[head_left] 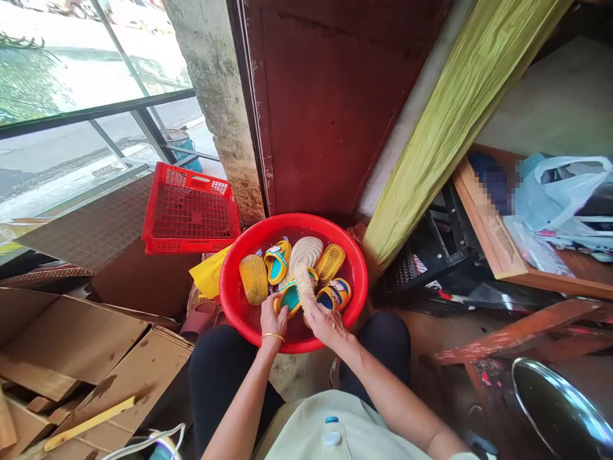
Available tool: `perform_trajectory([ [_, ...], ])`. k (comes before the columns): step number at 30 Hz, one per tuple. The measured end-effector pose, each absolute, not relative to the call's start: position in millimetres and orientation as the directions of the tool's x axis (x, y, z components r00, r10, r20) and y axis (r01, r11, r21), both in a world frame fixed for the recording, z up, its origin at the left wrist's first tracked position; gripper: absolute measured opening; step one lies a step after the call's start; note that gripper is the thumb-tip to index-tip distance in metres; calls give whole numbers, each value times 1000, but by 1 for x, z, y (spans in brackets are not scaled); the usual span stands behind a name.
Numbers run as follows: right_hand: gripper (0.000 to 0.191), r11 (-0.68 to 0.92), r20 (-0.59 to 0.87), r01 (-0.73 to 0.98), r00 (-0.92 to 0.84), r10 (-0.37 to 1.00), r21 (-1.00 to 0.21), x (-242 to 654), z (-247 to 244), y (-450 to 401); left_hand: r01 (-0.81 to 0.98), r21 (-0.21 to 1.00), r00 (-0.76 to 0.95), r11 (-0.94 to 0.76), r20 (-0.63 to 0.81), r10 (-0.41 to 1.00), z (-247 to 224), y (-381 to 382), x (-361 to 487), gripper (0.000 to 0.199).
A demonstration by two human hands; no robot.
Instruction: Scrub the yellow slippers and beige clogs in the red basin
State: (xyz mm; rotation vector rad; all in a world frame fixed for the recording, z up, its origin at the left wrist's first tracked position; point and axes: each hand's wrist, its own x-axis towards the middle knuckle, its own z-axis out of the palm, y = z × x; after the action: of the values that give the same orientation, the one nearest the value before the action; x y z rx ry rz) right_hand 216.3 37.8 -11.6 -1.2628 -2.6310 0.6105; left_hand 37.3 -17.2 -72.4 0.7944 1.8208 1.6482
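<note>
We have the yellow clog with a teal inside [290, 300] in the near half of the red basin [227, 275]. Our left hand [274, 317] pinches the clog's near left edge between thumb and fingers. Our right hand [326, 321] has its fingers closed on the lower end of a cream ribbed cloth [304, 255], which trails across the clog from the basin's far side. Around them in the basin we see two clogs on the left [278, 260] and two on the right [330, 263]. Left of the basin sit a yellow sheet [209, 273] and a red crate [149, 223]; behind it stands a dark red door [330, 96], and to its right hangs a yellow-green curtain [445, 115].
</note>
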Motion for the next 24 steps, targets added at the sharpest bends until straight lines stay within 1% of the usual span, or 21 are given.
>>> perform_trajectory([
  [4, 56, 487, -44, 795, -537, 843, -362, 205, -11, 57, 18, 994, -669, 106, -67, 741, -70, -16, 39, 50],
  [6, 54, 428, -50, 842, -468, 882, -328, 207, -3, 74, 33, 989, -662, 141, -85, 745, -70, -16, 38, 55],
  [8, 54, 407, -57, 857, -445, 894, -316, 209, 4, 79, 59, 984, -667, 169, -87, 740, -72, -15, 36, 53],
  [9, 54, 424, -61, 846, -465, 883, -323, 209, 6, 74, 69, 981, -666, 184, -92, 740, -73, -15, 35, 50],
  [12, 58, 542, -78, 754, -607, 791, -370, 205, 0, 34, 74, 965, -627, 252, -152, 764, -79, -14, 32, 36],
  [15, 62, 627, -68, 677, -699, 712, -385, 200, -12, -2, -10, 964, -558, 265, -225, 799, -82, -11, 32, 22],
  [17, 61, 596, -87, 721, -660, 746, -354, 201, -14, -1, -75, 969, -533, 233, -237, 812, -82, -10, 32, 22],
  [20, 59, 466, -112, 843, -507, 854, -268, 208, -8, 35, -97, 977, -538, 188, -210, 816, -81, -11, 33, 29],
  [22, 58, 397, -99, 881, -433, 896, -258, 214, -2, 60, -102, 979, -556, 176, -203, 806, -80, -12, 33, 30],
  [24, 58, 380, -79, 880, -417, 905, -285, 217, -1, 68, -166, 973, -572, 162, -229, 787, -82, -12, 32, 28],
])
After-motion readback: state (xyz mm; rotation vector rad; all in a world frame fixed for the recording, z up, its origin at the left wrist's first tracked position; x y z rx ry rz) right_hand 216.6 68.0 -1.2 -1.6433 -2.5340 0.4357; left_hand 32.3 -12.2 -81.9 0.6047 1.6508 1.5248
